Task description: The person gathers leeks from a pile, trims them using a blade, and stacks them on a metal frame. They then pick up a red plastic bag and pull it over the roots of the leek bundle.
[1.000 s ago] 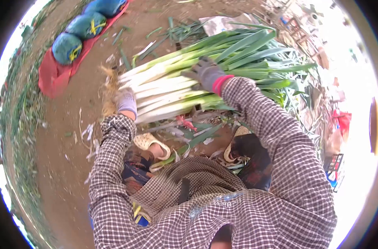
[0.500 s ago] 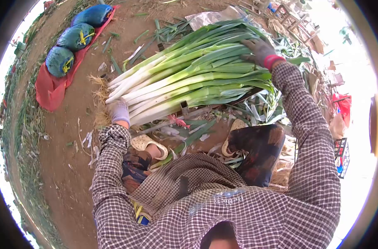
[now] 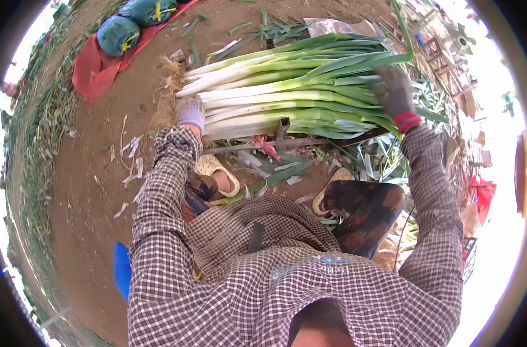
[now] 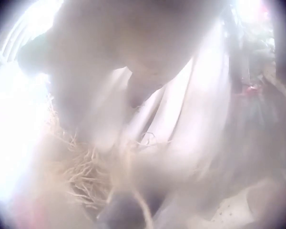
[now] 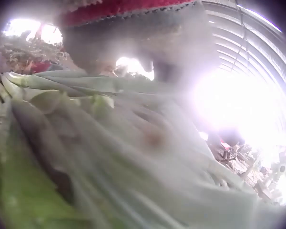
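Observation:
A broad stack of leeks (image 3: 275, 87) lies sideways before me, with white stems and stringy roots (image 3: 170, 95) at left and green leaves at right. My left hand (image 3: 190, 111), in a pale lilac glove, grips stems just beside the roots. The left wrist view is hazy; it shows the glove over the white stems (image 4: 181, 109), a fingertip bent down among them. My right hand (image 3: 395, 92), in a grey glove with a red cuff, is blurred at the leaf ends. In the right wrist view, that glove (image 5: 133, 43) hangs just above the leaves (image 5: 124, 157), nothing between its fingers.
A metal frame with a short square post (image 3: 282, 127) runs along the stack's near side. Blue-wrapped bundles (image 3: 119, 36) sit on red sheeting (image 3: 93, 72) at upper left. Leaf scraps litter the dirt around my clogs (image 3: 217, 173). Crates and clutter stand at far right.
My right hand has swept rightward from the middle of the stack to the leaf ends, and the leaves lie more together. My left hand stays by the roots. The head view has shifted.

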Available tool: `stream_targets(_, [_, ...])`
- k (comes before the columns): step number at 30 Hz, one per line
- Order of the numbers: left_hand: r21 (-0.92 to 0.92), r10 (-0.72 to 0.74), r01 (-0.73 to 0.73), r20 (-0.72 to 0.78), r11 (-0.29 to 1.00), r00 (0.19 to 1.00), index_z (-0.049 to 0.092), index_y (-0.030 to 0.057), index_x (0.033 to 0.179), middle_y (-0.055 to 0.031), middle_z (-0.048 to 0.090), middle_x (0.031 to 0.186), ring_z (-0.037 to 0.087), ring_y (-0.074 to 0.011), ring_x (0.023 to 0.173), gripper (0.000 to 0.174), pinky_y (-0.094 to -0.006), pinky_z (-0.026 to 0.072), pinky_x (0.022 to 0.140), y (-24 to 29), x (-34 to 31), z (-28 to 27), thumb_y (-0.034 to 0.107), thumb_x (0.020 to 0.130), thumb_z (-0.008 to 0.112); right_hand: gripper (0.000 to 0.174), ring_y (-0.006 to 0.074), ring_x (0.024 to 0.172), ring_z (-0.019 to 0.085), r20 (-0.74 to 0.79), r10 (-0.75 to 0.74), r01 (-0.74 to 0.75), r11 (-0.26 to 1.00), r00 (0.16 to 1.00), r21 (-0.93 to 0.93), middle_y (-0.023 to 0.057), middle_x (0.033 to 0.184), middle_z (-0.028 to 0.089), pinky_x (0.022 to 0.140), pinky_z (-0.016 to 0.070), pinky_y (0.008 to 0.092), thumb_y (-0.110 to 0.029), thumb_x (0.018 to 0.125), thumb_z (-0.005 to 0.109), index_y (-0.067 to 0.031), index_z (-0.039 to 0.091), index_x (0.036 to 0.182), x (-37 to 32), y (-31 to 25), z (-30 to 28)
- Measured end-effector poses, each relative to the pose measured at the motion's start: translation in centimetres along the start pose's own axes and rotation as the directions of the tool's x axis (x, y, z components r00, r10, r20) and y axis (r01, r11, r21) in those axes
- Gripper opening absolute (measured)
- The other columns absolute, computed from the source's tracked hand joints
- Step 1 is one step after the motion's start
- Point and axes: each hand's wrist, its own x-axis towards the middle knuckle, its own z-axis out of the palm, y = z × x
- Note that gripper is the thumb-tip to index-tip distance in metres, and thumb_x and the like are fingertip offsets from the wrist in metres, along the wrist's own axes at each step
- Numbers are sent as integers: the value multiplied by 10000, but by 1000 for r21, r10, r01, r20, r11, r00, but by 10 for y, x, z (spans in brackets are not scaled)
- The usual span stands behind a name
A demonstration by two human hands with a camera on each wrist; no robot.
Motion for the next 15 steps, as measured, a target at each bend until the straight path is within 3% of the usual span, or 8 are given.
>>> stream_targets(1, [-69, -21, 17, -67, 997, 998, 500, -3, 1330, -231, 648, 1166, 654, -335, 1045, 431, -404, 529, 856, -1, 4, 16, 169, 935, 499, 364, 290, 1038, 599, -2, -137, 136, 987, 991, 91, 101, 1069, 651, 940, 454, 444, -252, 851, 678, -125, 624, 1188, -6, -15, 13])
stream_targets(2, [-137, -44, 26, -133, 990, 990, 494, -5, 1335, -237, 636, 1191, 642, -343, 1071, 449, -411, 518, 886, -2, 2, 25, 180, 927, 509, 347, 293, 1028, 611, 487, -145, 166, 986, 861, 0, 96, 1078, 660, 940, 460, 444, -262, 840, 680, -139, 632, 1162, 2, -47, 5])
stream_targets(3, [-275, -121, 78, -143, 958, 982, 491, -7, 1324, -212, 622, 1205, 604, -343, 1117, 490, -425, 479, 951, 0, -22, -6, 234, 902, 555, 365, 303, 1062, 603, 298, -251, 228, 967, 921, 112, 103, 1108, 653, 934, 468, 428, -290, 837, 674, -149, 637, 1171, -7, -70, 9])
stream_targets(6, [-401, -88, -16, -240, 916, 967, 500, 5, 1301, -170, 603, 1202, 580, -319, 1133, 506, -415, 472, 958, 12, -61, -37, 279, 887, 595, 396, 269, 1034, 611, 71, -321, 301, 932, 944, 204, 65, 1093, 660, 882, 483, 398, -284, 817, 665, -128, 626, 1179, -8, -104, 42])
stream_targets(8, [-250, 82, -114, -137, 962, 987, 510, 26, 1281, -147, 586, 1182, 562, -300, 1138, 494, -409, 458, 971, 26, -81, -46, 296, 881, 614, 435, 270, 1087, 592, 127, -215, 192, 966, 968, 172, 62, 1155, 652, 909, 471, 408, -315, 816, 675, -144, 622, 1213, -3, -114, 56])
stream_targets(10, [-368, 134, -140, -41, 919, 990, 486, 34, 1314, -158, 552, 1259, 536, -294, 1185, 531, -410, 425, 1006, 40, -98, -42, 295, 873, 623, 463, 271, 1126, 575, 168, -138, 115, 984, 976, 137, 59, 1198, 644, 926, 460, 422, -347, 814, 683, -164, 622, 1235, 4, -127, 63])
stream_targets(12, [-312, 29, -140, -335, 940, 942, 491, 52, 1319, -137, 508, 1299, 511, -275, 1187, 486, -407, 433, 957, 59, -103, -3, 193, 858, 551, 479, 272, 1151, 560, 198, -86, 68, 993, 976, 93, 57, 1222, 637, 933, 451, 441, -378, 811, 687, -189, 624, 1246, 6, -133, 65])
stream_targets(15, [-311, -41, -65, -324, 948, 945, 429, 36, 1383, -148, 462, 1341, 450, -303, 1249, 563, -405, 392, 1016, 73, -113, -1, 158, 852, 568, 426, 267, 1163, 548, 394, -30, 3, 998, 919, 69, 40, 1223, 616, 934, 445, 449, -406, 804, 690, -243, 654, 1196, 22, -143, 56])
